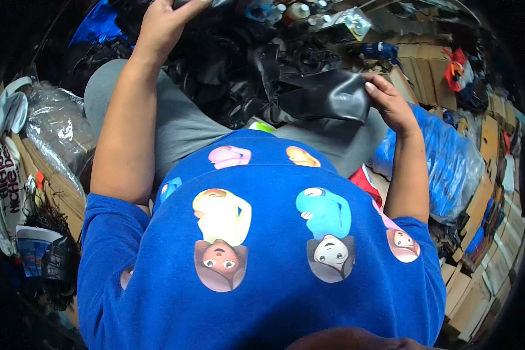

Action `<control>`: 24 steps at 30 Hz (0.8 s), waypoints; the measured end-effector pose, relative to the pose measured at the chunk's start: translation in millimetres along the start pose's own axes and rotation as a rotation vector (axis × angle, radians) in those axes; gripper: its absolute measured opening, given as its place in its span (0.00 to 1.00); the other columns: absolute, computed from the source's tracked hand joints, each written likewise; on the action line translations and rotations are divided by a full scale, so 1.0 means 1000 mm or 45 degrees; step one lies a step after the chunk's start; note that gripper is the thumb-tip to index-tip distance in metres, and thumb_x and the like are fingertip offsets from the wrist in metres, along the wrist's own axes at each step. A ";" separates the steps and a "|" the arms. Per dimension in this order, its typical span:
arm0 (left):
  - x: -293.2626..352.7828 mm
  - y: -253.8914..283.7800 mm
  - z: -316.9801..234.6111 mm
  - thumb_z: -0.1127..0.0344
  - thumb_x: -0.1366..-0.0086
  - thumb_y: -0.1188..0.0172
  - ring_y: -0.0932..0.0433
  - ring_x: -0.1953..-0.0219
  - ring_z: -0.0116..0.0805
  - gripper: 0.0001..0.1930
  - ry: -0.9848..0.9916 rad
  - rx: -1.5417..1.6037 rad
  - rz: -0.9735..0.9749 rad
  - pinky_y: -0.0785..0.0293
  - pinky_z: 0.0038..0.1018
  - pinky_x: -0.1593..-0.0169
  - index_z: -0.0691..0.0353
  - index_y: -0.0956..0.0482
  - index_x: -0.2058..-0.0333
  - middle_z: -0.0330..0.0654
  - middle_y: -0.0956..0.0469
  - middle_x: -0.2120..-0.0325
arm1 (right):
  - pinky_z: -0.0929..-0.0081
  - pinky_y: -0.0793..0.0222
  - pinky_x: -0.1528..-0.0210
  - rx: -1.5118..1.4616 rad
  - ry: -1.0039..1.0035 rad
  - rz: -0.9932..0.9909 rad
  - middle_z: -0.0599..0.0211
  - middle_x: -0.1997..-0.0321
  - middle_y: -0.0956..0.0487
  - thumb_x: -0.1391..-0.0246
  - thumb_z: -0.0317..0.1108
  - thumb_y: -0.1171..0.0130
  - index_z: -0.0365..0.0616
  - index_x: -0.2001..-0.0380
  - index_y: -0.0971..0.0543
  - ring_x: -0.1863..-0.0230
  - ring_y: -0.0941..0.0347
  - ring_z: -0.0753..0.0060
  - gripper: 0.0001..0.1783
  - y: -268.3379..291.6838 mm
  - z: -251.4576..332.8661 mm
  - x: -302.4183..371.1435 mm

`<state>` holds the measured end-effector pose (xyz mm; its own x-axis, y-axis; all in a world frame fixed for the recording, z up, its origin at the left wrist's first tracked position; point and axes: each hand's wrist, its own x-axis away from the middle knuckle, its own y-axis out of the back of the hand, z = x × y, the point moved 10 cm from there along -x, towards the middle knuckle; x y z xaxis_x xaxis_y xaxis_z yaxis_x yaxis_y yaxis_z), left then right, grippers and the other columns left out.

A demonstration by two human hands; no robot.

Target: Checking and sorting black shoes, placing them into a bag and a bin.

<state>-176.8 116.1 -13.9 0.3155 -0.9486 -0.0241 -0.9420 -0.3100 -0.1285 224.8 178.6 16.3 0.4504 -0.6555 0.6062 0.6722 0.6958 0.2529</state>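
A glossy black piece of leather-like sheet [335, 96] stretches over my lap on the right. My right hand [391, 105] pinches its right edge between thumb and fingers. Its left end runs into a heap of crumpled black pieces [239, 99] between my legs. My left hand [164, 23] is raised at the top edge, partly cut off, its thumb pointing right against something dark. What that hand holds cannot be made out.
Plastic bottles [298, 11] crowd the far side. Flattened cardboard [429, 73] and a blue plastic-wrapped bundle [440, 163] lie on my right. Clear plastic wrapping [58, 131] and a white printed sack [6, 186] are on my left. A dark shoe-like item [58, 262] sits lower left.
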 end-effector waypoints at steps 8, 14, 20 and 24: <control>0.042 -0.105 -0.024 0.67 0.48 0.37 0.25 0.70 0.33 0.13 -0.285 -0.962 0.422 0.30 0.26 0.66 0.65 0.27 0.65 0.43 0.23 0.73 | 0.81 0.37 0.52 -0.349 0.337 -0.181 0.69 0.57 0.25 0.42 0.33 0.51 0.38 0.52 0.30 0.56 0.30 0.79 0.16 0.065 0.041 0.089; 0.099 -0.227 -0.072 0.60 0.52 0.36 0.26 0.62 0.41 0.15 -0.763 -1.355 0.931 0.38 0.35 0.53 0.59 0.29 0.68 0.42 0.25 0.71 | 0.73 0.34 0.48 -0.519 0.652 -0.495 0.58 0.55 0.26 0.40 0.38 0.56 0.36 0.50 0.32 0.53 0.29 0.70 0.19 0.141 0.104 0.178; 0.158 -0.311 -0.067 0.58 0.54 0.37 0.26 0.63 0.38 0.15 -0.997 -1.358 1.426 0.36 0.31 0.57 0.58 0.29 0.70 0.40 0.27 0.73 | 0.73 0.32 0.52 -0.402 0.574 -0.269 0.60 0.56 0.24 0.52 0.42 0.41 0.38 0.49 0.31 0.55 0.27 0.66 0.29 0.160 0.136 0.125; 0.154 -0.301 -0.075 0.59 0.53 0.37 0.29 0.56 0.41 0.20 -1.064 -1.229 1.282 0.37 0.33 0.48 0.62 0.28 0.64 0.44 0.27 0.63 | 0.69 0.30 0.66 -0.470 0.223 -0.365 0.66 0.70 0.21 0.46 0.37 0.53 0.41 0.66 0.23 0.70 0.27 0.69 0.13 0.105 0.089 0.015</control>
<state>146.6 58.3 95.0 -0.7714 -0.5841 -0.2527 -0.4105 0.1533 0.8989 249.7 267.6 118.8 0.2877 -0.8665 0.4079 0.9323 0.3509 0.0878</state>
